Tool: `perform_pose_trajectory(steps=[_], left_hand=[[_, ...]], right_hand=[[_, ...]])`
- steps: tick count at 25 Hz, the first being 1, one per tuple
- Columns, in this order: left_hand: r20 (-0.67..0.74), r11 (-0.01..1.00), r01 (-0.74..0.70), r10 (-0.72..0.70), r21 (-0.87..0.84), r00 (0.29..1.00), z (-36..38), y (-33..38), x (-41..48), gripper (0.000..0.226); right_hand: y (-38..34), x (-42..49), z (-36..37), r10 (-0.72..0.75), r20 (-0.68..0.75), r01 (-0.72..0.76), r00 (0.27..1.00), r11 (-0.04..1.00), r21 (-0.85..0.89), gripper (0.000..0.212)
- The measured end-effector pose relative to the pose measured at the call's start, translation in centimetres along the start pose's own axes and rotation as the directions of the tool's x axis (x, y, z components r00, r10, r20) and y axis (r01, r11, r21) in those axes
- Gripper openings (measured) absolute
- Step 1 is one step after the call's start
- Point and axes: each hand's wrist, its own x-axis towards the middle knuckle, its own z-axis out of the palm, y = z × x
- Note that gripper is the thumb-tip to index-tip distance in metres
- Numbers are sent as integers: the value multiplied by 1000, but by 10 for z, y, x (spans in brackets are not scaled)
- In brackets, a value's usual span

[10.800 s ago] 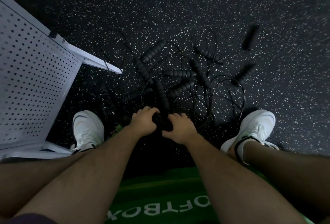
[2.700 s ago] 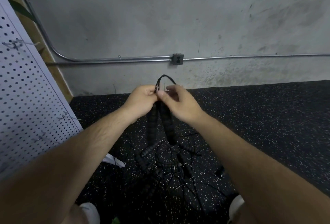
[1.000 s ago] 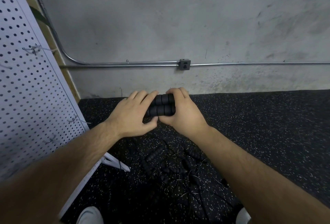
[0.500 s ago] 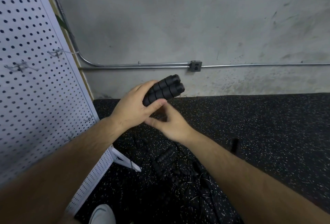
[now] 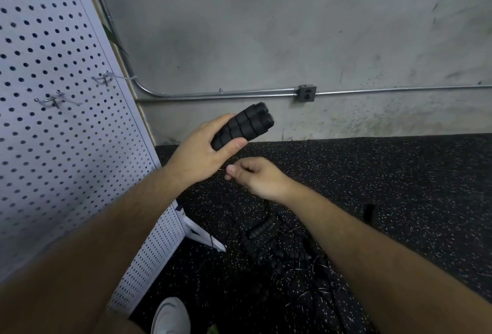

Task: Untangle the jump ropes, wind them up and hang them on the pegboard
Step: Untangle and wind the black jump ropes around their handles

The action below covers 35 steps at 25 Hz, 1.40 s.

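gripping the jump rope's two black handles [image 5: 243, 127] side by side in the left hand [image 5: 199, 158], raised above the floor [image 5: 399, 174]. pinching what looks like its thin cord [image 5: 222, 169] just below with the right hand [image 5: 255, 178], fingers curled. seemingly beginning the winding step. next, likely needing cord looped round the handles while pulling it free of the tangle [image 5: 279, 256], before hanging on the pegboard [image 5: 53, 134] hooks [image 5: 106, 80].

Grey concrete wall [image 5: 266, 27] (stained), metal conduit [image 5: 213, 93], speckled black floor [image 5: 399, 174].
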Motion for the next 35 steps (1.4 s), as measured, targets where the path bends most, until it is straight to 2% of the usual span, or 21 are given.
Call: perform_pose_trajectory(steps=[4,6,11,14,20,27,31,35], left_hand=[[83,999,-21,17,47,996,-1,-10,-5,50],[132,995,-23,10,100,991,0,-12,-9,63],[238,925,-149,66,348,969,6,-13,-12,93],[253,852,-238,129,466,959,13,-9,-8,94],[213,723,-339,264,602,941,29,-2,-3,93],[256,669,-357,249,652,934,39,-5,-4,100],[238,740,-341,247,580,939,44,-4,-3,92],[237,771,-358,272,526,933,45,-4,-3,83]], right_hand=[[-4,-29,-59,41,-56,-49,998,988,-146,32],[-5,-41,-79,55,-107,-77,993,975,-209,35],[-17,-70,-103,153,-221,-180,963,978,-107,33],[-24,-82,-97,95,-282,-170,955,953,-252,47],[-17,-86,-84,27,-443,-225,896,889,-400,35],[-25,-87,-71,-95,-412,-233,906,701,-674,26],[-42,-96,-69,-232,-244,-70,942,574,-816,18],[-50,-108,-87,-298,-90,88,950,537,-839,16]])
